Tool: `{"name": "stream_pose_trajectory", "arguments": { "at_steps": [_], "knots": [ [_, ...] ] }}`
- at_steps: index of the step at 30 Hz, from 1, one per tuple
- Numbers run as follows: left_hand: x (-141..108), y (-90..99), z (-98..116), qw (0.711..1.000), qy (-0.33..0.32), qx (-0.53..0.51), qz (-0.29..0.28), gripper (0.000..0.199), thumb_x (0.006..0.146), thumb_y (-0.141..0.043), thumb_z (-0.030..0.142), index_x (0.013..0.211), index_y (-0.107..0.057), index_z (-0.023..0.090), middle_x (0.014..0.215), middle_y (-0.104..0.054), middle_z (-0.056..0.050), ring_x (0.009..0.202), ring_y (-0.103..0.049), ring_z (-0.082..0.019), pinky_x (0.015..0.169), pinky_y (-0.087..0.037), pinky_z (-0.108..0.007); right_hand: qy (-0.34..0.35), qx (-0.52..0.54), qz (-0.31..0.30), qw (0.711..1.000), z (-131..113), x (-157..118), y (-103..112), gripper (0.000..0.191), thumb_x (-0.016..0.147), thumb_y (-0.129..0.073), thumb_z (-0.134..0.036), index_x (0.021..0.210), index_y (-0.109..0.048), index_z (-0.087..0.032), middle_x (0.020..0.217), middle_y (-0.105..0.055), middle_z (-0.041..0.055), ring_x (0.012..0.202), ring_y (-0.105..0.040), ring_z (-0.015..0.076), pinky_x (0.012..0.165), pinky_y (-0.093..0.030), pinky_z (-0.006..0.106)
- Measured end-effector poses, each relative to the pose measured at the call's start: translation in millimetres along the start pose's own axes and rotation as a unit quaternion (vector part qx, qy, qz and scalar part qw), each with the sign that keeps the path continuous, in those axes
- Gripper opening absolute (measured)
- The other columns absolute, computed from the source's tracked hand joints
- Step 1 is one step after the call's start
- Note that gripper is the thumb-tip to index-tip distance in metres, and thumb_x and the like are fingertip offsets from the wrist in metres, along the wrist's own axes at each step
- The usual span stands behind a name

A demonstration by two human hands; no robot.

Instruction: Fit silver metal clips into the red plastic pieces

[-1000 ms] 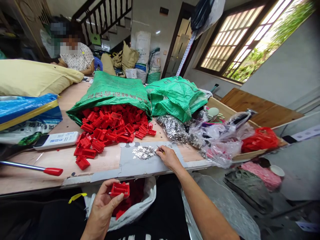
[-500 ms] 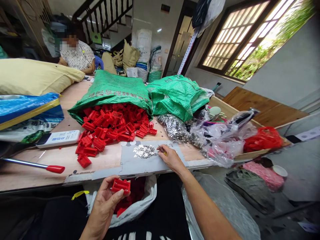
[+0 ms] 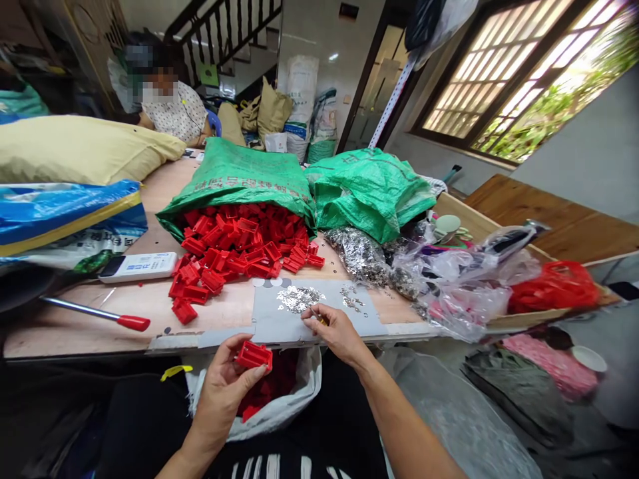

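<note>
Between the thumb and fingers of my left hand (image 3: 227, 376) is a red plastic holder (image 3: 254, 356), held over an open white sack (image 3: 309, 386) with red parts inside. My right hand (image 3: 332, 331) pinches a small tool with a yellowish handle (image 3: 322, 320) at the near edge of the grey mat (image 3: 269, 324). Just behind its fingertips lies a pile of small silvery metal pieces (image 3: 299, 299); a smaller scatter of pieces (image 3: 352, 298) is to the right. Many red holders (image 3: 239, 243) spill from a green woven bag (image 3: 249, 169).
A red-handled metal lever (image 3: 134, 322) and a white box (image 3: 144, 266) are on the left. Another green bag (image 3: 369, 189), bags of metal pieces (image 3: 357, 256) and plastic bags (image 3: 454, 293) crowd the right. A person (image 3: 174, 113) sits across the table.
My right hand has drawn back from the right side of the metal pile to its near edge, closer to my left hand. The whole view has shifted slightly.
</note>
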State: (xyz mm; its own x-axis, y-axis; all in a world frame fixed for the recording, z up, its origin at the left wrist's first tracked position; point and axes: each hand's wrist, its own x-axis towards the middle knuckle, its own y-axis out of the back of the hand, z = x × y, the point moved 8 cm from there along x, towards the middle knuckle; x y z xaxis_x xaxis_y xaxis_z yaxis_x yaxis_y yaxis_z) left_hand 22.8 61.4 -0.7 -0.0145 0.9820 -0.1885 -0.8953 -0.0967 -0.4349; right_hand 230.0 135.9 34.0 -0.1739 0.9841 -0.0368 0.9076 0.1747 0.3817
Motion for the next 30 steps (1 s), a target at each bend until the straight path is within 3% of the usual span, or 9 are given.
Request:
{"name": "stream_pose_trajectory", "arguments": {
  "at_steps": [3, 8, 11, 22, 27, 30],
  "knots": [
    [1.1, -0.1, 5.1, 0.995, -0.061, 0.085, -0.004, 0.041, 0.068, -0.078, 0.024, 0.102, -0.056, 0.02, 0.086, -0.071, -0.001, 0.076, -0.068, -0.015, 0.074, -0.055, -0.026, 0.016, 0.018, 0.001, 1.0, -14.6, -8.1, -16.6, 0.014, 0.078, -0.062, -0.032, 0.077, -0.064, -0.017, 0.073, -0.058, -0.001, 0.067, -0.05, 0.0123, 0.063, -0.04, 0.024],
    [-1.2, -3.9, 17.7, 0.96, -0.178, 0.218, -0.005, 0.029, 0.077, -0.07, 0.023, 0.102, -0.055, 0.023, 0.095, -0.066, 0.0, 0.084, -0.068, -0.015, 0.08, -0.054, -0.027, -0.07, 0.175, -0.043, 0.981, -14.0, -18.9, -56.2, 0.024, 0.074, -0.067, -0.039, 0.078, -0.058, -0.017, 0.062, -0.052, -0.0052, 0.048, -0.046, 0.0081, 0.047, -0.032, 0.021],
    [-3.5, -6.7, 23.5, 0.931, -0.237, 0.277, -0.012, 0.027, 0.08, -0.067, 0.021, 0.104, -0.056, 0.024, 0.099, -0.063, -0.002, 0.089, -0.066, -0.016, 0.082, -0.053, -0.029, -0.088, 0.201, -0.056, 0.974, -12.6, -22.5, -71.4, 0.028, 0.073, -0.069, -0.042, 0.075, -0.056, -0.017, 0.059, -0.051, -0.0057, 0.046, -0.043, 0.0071, 0.046, -0.029, 0.02],
    [-19.4, -27.1, 46.3, 0.832, -0.404, 0.377, -0.058, 0.034, 0.082, -0.061, 0.008, 0.112, -0.055, 0.023, 0.104, -0.062, -0.005, 0.102, -0.06, -0.017, 0.089, -0.05, -0.03, -0.048, 0.149, -0.032, 0.987, -14.5, -27.7, -73.2, 0.028, 0.075, -0.065, -0.04, 0.069, -0.049, -0.018, 0.06, -0.048, -0.0053, 0.055, -0.041, 0.0091, 0.053, -0.033, 0.022],
    [-21.9, -29.8, 44.3, 0.828, -0.406, 0.38, -0.078, 0.038, 0.082, -0.058, 0.004, 0.114, -0.055, 0.024, 0.108, -0.06, -0.005, 0.102, -0.059, -0.016, 0.089, -0.05, -0.029, -0.048, 0.13, -0.013, 0.99, -11.5, -31.2, -76.0, 0.029, 0.077, -0.063, -0.04, 0.068, -0.045, -0.019, 0.06, -0.046, -0.0053, 0.056, -0.04, 0.0095, 0.052, -0.032, 0.021],
    [-17.8, -25.5, 40.0, 0.858, -0.37, 0.349, -0.072, 0.036, 0.082, -0.059, 0.007, 0.112, -0.056, 0.025, 0.105, -0.06, -0.005, 0.099, -0.06, -0.017, 0.087, -0.051, -0.03, -0.059, 0.141, -0.029, 0.988, -9.8, -32.3, -79.1, 0.033, 0.077, -0.065, -0.044, 0.069, -0.045, -0.019, 0.059, -0.045, -0.0057, 0.053, -0.038, 0.0091, 0.049, -0.03, 0.021]
  ]
}}
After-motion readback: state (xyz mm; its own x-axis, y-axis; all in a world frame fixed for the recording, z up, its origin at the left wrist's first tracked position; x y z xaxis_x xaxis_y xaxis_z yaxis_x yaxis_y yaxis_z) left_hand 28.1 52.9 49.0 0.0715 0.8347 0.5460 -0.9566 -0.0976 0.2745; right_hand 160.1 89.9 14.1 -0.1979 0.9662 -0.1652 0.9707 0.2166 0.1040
